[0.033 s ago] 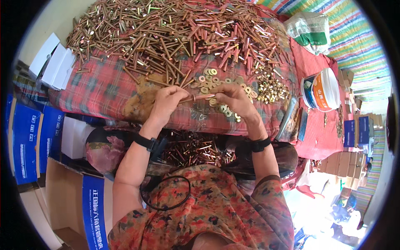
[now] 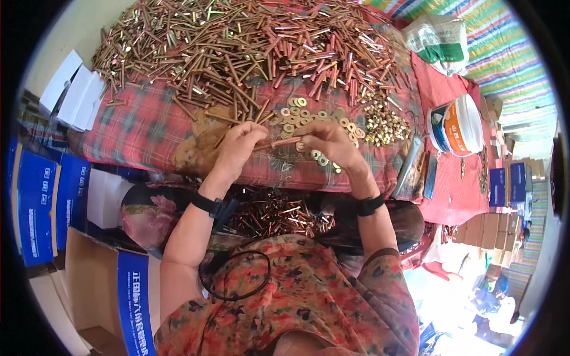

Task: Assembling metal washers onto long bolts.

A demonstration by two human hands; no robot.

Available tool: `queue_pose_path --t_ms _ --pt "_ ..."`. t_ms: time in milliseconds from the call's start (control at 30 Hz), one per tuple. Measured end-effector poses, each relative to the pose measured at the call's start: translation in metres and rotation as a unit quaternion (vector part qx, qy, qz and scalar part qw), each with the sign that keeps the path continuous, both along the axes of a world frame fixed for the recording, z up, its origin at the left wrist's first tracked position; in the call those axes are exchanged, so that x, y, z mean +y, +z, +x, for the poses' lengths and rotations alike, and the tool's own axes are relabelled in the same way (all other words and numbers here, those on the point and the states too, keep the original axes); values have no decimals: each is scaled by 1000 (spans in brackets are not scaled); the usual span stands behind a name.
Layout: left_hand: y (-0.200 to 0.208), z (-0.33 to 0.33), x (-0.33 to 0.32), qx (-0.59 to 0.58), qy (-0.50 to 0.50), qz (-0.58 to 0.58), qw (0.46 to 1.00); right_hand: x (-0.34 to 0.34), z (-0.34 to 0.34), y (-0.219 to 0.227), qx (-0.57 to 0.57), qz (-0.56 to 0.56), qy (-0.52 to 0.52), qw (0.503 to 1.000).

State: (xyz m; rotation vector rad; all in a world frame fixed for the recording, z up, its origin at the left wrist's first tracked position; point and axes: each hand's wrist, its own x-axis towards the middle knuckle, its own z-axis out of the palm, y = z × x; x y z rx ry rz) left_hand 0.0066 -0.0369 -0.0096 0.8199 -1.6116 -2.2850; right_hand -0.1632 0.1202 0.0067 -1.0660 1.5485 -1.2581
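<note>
Both of my hands work on one copper-coloured sleeve bolt point(image 2: 287, 142) held crosswise above the front of the cloth-covered table. My left hand point(image 2: 240, 147) is closed on its left end, which the fingers mostly hide. The fingertips of my right hand point(image 2: 330, 141) pinch its right end. A ring, seemingly a washer, sits around the bolt near my left fingertips. Loose brass-coloured washers point(image 2: 290, 127) lie just behind and under my right hand. Beyond my left hand spreads a large heap of long bolts point(image 2: 231, 59), with pinkish metal sleeves point(image 2: 332, 68) toward its right.
Small brass-coloured nuts point(image 2: 385, 124) are piled right of the washers. A white bucket point(image 2: 469, 126) and a white-green sack point(image 2: 439, 44) stand farther right. More metal pieces point(image 2: 279, 215) fill my lap area. White boxes point(image 2: 83, 98) and blue cartons point(image 2: 38, 204) sit at left.
My right fingertips have come slightly down and to the left along the bolt. My left hand stays almost where it was.
</note>
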Motion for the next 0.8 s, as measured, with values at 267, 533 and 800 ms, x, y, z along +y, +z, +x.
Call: queue_pose_path --t_ms 267,533,800 --pt "-1 1 24 -28 -89 46 995 -9 3 -2 171 61 -160 970" --pt "-8 -1 15 -34 3 97 995 14 -97 -49 526 183 -341 757" --pt "-7 1 14 -42 36 109 993 -5 -104 -52 510 163 -425 731"
